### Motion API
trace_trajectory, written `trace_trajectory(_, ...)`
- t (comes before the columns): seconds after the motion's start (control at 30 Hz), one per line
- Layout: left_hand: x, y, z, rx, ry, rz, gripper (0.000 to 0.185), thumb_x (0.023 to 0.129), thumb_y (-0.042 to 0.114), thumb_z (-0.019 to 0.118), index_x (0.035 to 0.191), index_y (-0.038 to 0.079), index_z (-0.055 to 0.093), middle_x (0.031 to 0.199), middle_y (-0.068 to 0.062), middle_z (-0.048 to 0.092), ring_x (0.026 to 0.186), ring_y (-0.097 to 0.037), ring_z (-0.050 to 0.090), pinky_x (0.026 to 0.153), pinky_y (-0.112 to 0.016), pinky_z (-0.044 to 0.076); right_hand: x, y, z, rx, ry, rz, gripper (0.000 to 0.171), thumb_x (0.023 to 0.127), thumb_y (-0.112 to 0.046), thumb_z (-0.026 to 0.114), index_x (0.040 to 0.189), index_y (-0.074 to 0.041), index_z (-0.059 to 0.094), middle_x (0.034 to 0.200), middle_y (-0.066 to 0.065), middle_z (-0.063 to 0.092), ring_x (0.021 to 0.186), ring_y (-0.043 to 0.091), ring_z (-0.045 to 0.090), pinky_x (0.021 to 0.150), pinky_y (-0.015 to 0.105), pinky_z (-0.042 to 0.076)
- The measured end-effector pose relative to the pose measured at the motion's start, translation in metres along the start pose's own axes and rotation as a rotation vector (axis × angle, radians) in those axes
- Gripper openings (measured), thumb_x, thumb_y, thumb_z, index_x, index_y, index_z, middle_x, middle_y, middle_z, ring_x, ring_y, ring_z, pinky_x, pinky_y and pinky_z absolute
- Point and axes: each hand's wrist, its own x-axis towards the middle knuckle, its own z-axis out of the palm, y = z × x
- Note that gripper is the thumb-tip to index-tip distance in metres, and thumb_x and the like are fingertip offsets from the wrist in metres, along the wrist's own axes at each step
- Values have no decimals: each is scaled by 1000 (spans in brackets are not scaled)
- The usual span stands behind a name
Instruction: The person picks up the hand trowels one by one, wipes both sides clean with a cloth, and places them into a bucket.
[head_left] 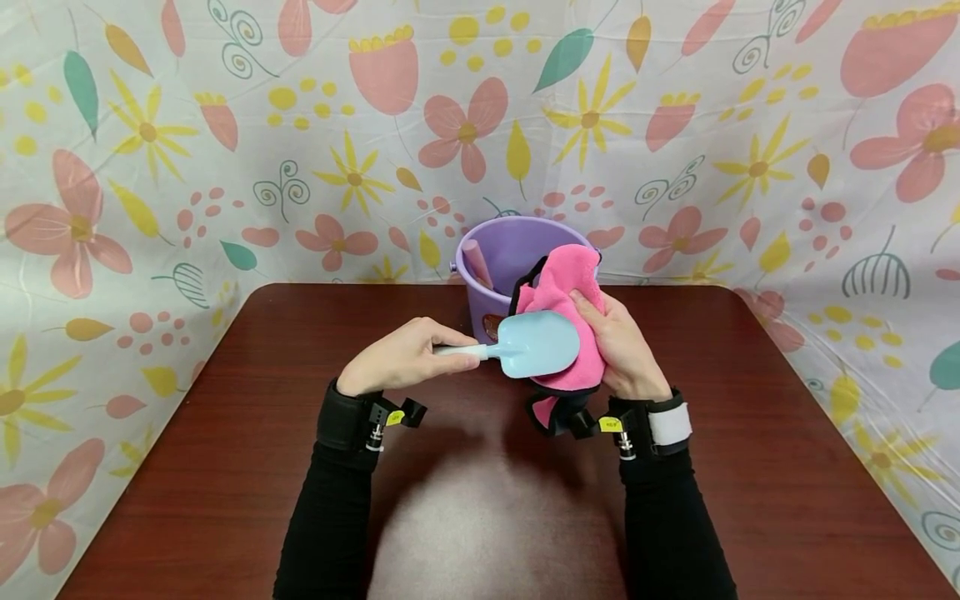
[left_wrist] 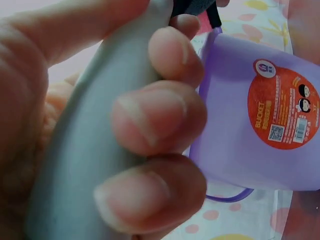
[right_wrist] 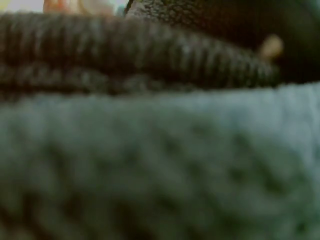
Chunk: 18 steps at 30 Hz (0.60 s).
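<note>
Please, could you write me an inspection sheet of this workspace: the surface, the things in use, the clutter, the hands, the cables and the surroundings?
Surface: dark red-brown wooden table, glossy, with a light reflection near the front.
Things in use: light blue toy shovel, its blade lying against a pink cloth with black edging.
Clutter: purple bucket behind the hands, a pink handle-like piece inside it; an orange label on its side shows in the left wrist view.
Hands: left hand grips the shovel's handle; right hand holds the cloth against the blade.
Cables: nothing seen; only black wrist straps carrying cameras.
Surroundings: flower-patterned sheet behind and beside the table.
</note>
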Motion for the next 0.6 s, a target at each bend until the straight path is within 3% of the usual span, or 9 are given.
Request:
trace_trajectory(0.23, -2, -3, -3, 12, 55, -28, 20, 94, 40, 66, 108, 29, 75, 63, 6, 42, 48, -12, 25, 53, -27, 29, -5, -9, -9, -38, 62, -25, 28, 101, -23, 56, 119, -1, 52, 99, 8, 68, 85, 15, 67, 72, 27, 54)
trace_trajectory(0.47, -7, -1, -7, 19, 174, -86, 25, 93, 37, 68, 115, 26, 73, 71, 3, 50, 54, -13, 33, 56, -28, 31, -13, -20, -14, -216, 97, -15, 31, 97, -20, 62, 123, -3, 54, 98, 5, 65, 82, 15, 65, 71, 25, 54)
trace_trajectory(0.6, -6, 3, -6, 2, 238, -115, 28, 93, 29, 69, 120, 19, 71, 73, 1, 54, 57, -13, 39, 55, -27, 32, -14, -20, -13, -353, 69, -15, 28, 100, -12, 57, 126, -4, 55, 99, 6, 59, 78, 15, 58, 67, 23, 50)
